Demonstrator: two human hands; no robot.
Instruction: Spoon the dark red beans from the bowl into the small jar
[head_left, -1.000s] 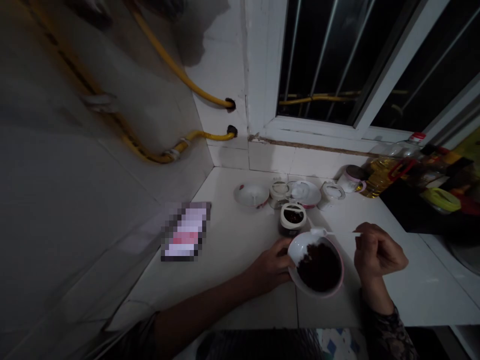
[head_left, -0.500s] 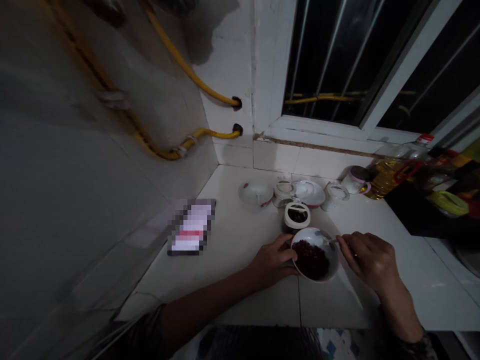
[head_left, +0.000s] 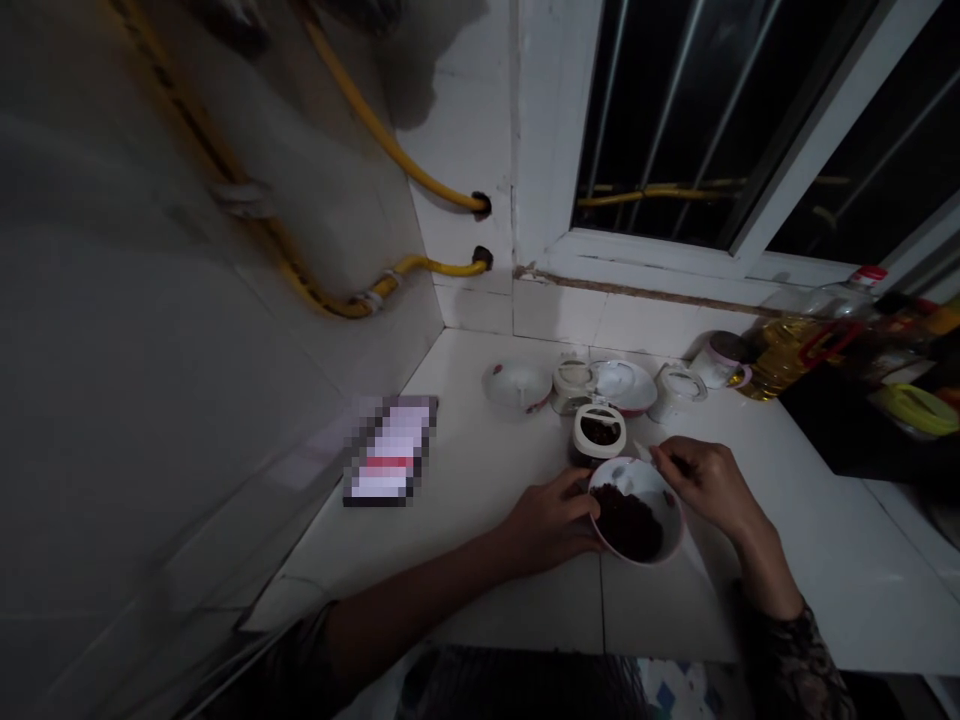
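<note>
A white bowl (head_left: 673, 535) with a pink rim holds dark red-brown flakes. My left hand (head_left: 555, 520) grips its left side. Over the bowl's upper right edge, my right hand (head_left: 701, 480) is closed in a pinch on a small white spoon (head_left: 641, 455), which is partly hidden by the fingers. Just behind the bowl stands a square jar (head_left: 598, 432) with a white rim and dark contents. Farther back are a shallow dish (head_left: 517, 387), a lidded jar (head_left: 572, 386), a white dish (head_left: 625, 385) and another clear jar (head_left: 676, 390).
A blurred-out phone (head_left: 390, 450) lies on the white tiled counter (head_left: 465, 440) at the left. At the back right are a lidded mug (head_left: 718, 360), an oil bottle (head_left: 780, 350) and a black box (head_left: 832, 420). Yellow pipes (head_left: 300, 270) run along the wall.
My right hand has moved up and left, from the bowl's right side to its back edge, with the spoon. The view has shifted slightly. My left hand keeps its grip.
</note>
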